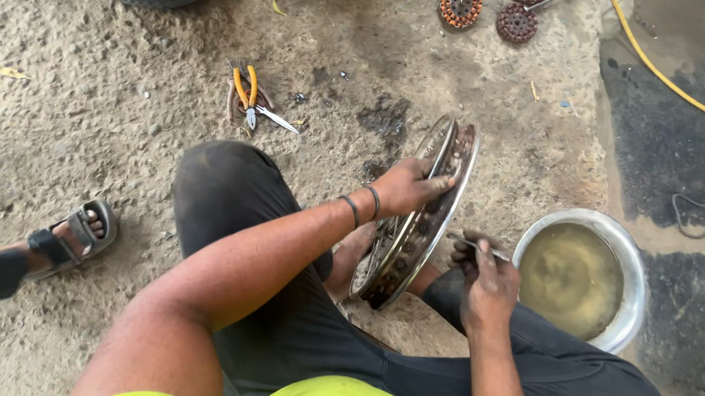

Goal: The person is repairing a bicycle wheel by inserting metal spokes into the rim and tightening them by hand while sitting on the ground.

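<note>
The left hand (pixel 410 185) reaches across from the near left and rests on the upper edge of a metal wheel rim (pixel 418 219), its fingers pressed together and curled over the rim's outer lip, gripping it. The rim stands on edge, tilted, in the middle of the scene between the person's knees, its lower part near a bare foot (pixel 354 258). The right hand (pixel 486 283) sits just right of the rim's lower half, fingers drawn together and pinching a small thin metal tool (pixel 484 249) whose tip points toward the rim; whether the tip touches the rim I cannot tell. Just right of that hand stands a round metal bowl (pixel 622 244) holding murky yellowish liquid. On the sandy ground farther off, left of centre, lie orange-handled pliers (pixel 247 95) beside a second small tool. At the far right are rusty round toothed parts (pixel 460 4) and a yellow hose (pixel 652 62). At the left edge, a sandalled foot (pixel 77 235) rests on the ground
</note>
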### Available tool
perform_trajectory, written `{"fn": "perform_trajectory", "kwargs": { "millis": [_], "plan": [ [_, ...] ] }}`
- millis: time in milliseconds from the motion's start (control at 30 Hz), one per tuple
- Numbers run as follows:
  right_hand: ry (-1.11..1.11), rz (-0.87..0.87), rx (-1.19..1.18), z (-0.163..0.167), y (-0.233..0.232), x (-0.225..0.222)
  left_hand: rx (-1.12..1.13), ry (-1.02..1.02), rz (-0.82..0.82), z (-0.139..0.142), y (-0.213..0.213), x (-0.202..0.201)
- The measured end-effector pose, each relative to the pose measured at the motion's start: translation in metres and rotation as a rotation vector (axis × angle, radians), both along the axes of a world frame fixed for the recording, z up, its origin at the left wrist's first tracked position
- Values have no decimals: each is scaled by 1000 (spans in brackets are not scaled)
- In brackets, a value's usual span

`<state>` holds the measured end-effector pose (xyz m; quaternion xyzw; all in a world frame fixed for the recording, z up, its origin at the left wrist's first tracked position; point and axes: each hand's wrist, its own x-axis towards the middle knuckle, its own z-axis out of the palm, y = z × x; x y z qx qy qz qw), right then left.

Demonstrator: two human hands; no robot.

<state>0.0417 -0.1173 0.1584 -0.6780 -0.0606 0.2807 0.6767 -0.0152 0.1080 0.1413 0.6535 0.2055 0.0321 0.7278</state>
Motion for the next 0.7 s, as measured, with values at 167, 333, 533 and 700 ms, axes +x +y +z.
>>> {"fn": "perform_trajectory", "kwargs": {
  "millis": [167, 333, 533, 700],
  "plan": [
    [-62, 31, 237, 0, 42, -1, 245, 168, -72, -7, 0, -3],
    [60, 19, 202, -12, 61, -8, 195, 178, -110, -15, 4, 0],
    [251, -43, 410, -20, 42, 0, 160, 145, -173, -25, 1, 6],
    [176, -40, 374, -25, 37, 9, 280, 140, -196, -31, -4, 7]
  ]
}}
